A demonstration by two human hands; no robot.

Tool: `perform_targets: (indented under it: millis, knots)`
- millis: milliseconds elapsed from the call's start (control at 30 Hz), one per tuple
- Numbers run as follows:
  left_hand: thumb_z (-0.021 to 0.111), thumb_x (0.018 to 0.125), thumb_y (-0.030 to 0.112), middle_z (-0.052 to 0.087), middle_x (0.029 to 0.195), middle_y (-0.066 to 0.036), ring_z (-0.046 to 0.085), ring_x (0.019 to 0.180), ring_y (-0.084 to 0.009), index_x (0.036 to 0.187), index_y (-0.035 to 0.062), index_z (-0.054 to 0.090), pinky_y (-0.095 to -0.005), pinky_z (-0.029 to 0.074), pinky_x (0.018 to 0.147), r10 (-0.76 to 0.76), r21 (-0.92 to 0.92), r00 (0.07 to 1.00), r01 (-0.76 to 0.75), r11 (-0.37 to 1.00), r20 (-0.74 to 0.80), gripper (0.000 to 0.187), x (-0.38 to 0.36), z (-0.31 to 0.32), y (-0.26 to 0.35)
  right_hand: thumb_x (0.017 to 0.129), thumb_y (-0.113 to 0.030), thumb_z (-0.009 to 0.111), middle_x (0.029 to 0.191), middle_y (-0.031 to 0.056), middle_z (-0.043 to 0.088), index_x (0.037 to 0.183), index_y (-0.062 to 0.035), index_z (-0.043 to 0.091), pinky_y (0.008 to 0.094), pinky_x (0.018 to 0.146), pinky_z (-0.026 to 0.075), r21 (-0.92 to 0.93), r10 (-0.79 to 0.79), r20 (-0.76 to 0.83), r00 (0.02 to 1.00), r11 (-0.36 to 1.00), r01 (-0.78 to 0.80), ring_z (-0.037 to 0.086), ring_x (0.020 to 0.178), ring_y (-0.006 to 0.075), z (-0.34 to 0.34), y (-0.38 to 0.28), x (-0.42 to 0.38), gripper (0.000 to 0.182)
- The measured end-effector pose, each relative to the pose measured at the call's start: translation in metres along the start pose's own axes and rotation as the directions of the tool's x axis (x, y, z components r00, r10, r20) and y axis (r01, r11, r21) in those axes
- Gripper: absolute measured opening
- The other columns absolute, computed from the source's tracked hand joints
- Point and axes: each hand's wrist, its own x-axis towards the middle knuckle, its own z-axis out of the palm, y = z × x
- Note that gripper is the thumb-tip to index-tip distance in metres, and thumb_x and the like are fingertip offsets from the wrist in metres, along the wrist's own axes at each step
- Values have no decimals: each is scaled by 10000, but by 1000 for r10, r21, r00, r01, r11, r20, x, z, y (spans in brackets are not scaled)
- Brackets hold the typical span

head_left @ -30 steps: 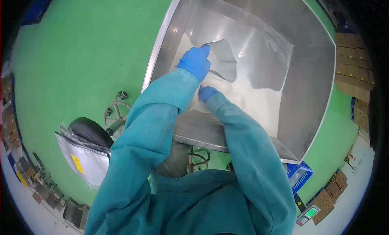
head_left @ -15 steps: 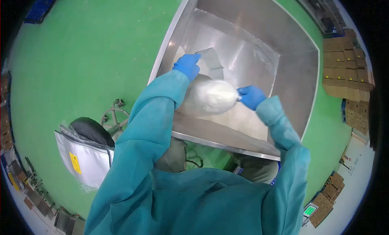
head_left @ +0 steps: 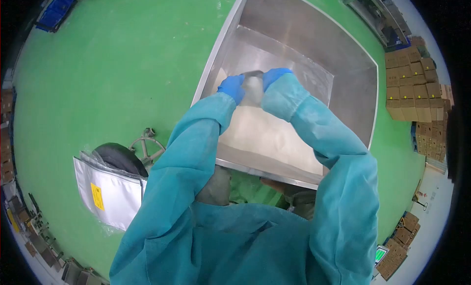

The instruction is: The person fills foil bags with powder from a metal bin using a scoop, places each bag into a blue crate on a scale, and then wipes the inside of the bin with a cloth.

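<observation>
A deep stainless steel bin (head_left: 299, 21) stands before me, with pale powder (head_left: 267, 133) heaped over its near part. Both my hands are gloved in blue and reach in above the powder. My left hand (head_left: 232, 87) is closed at the left side of a greyish, smooth piece (head_left: 253, 91) with a darker upper edge. On its other side, my right hand (head_left: 275, 77) has its fingers curled at the top corner, partly hidden by the sleeve. What kind of thing they hold between them I cannot tell.
To the left, a silvery bag with a yellow label (head_left: 97, 196) lies against a dark round seat (head_left: 120, 160) on a wheeled base. Stacked cartons (head_left: 414, 86) stand on the right. A blue crate (head_left: 56, 11) sits at the far upper left. The floor (head_left: 122, 64) is green.
My right hand has swung left and up, close to my left hand. The rounded whitish thing it held out over the powder no longer shows in that shape. More powder is visible.
</observation>
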Motion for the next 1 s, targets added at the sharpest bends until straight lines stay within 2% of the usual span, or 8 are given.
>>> perform_targets:
  millis: [200, 300, 367, 433, 533, 767, 867, 1000]
  knots:
    - [513, 769, 121, 619, 1057, -199, 596, 979, -376, 1218, 143, 559, -426, 485, 850, -33, 64, 999, 32, 997, 26, 452, 3, 8, -10, 757, -270, 577, 871, 124, 655, 915, -142, 673, 422, 754, 496, -120, -2, 34, 999, 993, 6, 625, 833, 324, 6, 40, -82, 224]
    - [508, 771, 129, 600, 1109, -200, 578, 1027, -368, 1226, 116, 554, -414, 472, 883, -41, 46, 996, 37, 998, 81, 457, 2, 5, -4, 788, -275, 548, 876, 121, 659, 917, -165, 681, 422, 779, 495, -56, -142, 97, 985, 988, 147, 627, 845, 315, 127, 68, -81, 216]
    - [502, 776, 134, 588, 1137, -201, 566, 1053, -362, 1227, 98, 552, -410, 461, 904, -60, 55, 991, 54, 997, 117, 455, 0, -2, 4, 833, -393, 477, 890, 130, 660, 868, -143, 686, 429, 788, 487, 85, -78, 262, 962, 995, 58, 621, 848, 331, 288, 82, -66, 328]
    - [493, 781, 135, 578, 1156, -201, 555, 1070, -357, 1220, 84, 556, -408, 449, 921, -70, 81, 991, 61, 995, 113, 446, -3, -8, 7, 837, -441, 481, 895, 138, 660, 866, -114, 682, 437, 777, 484, 212, 71, 413, 908, 962, -171, 618, 851, 347, 300, 49, -71, 385]
    - [479, 780, 123, 584, 1141, -202, 563, 1049, -356, 1226, 80, 547, -419, 449, 913, 7, 109, 998, -13, 994, 61, 453, 1, 7, -6, 831, -448, 509, 955, 109, 666, 979, -137, 680, 395, 859, 469, 256, 204, 592, 780, 870, -422, 618, 919, 310, 281, 48, -91, 384]
    - [469, 779, 116, 594, 1112, -203, 577, 1002, -359, 1256, 106, 523, -426, 464, 871, 68, 113, 998, -68, 991, 0, 480, 9, 16, -15, 850, -501, 509, 974, 138, 659, 992, -140, 683, 388, 842, 465, 371, 434, 346, 832, 751, -546, 608, 920, 339, 110, 103, -146, 425]
    - [486, 771, 94, 603, 1098, -201, 581, 1001, -359, 1253, 113, 525, -427, 465, 870, 32, 73, 999, -32, 997, 0, 483, 4, 11, -7, 842, -468, 528, 836, 153, 645, 846, -94, 678, 423, 741, 473, 202, 400, 299, 867, 861, -467, 607, 812, 353, 0, 89, -117, 402]
    - [520, 763, 122, 597, 1127, -183, 572, 1033, -347, 1210, 71, 554, -411, 458, 899, 52, 85, 999, -51, 995, -14, 452, 0, 10, -10, 846, -390, 529, 761, 155, 635, 778, -101, 680, 445, 680, 481, 119, 175, -31, 984, 978, -170, 611, 735, 355, -19, 62, -72, 334]
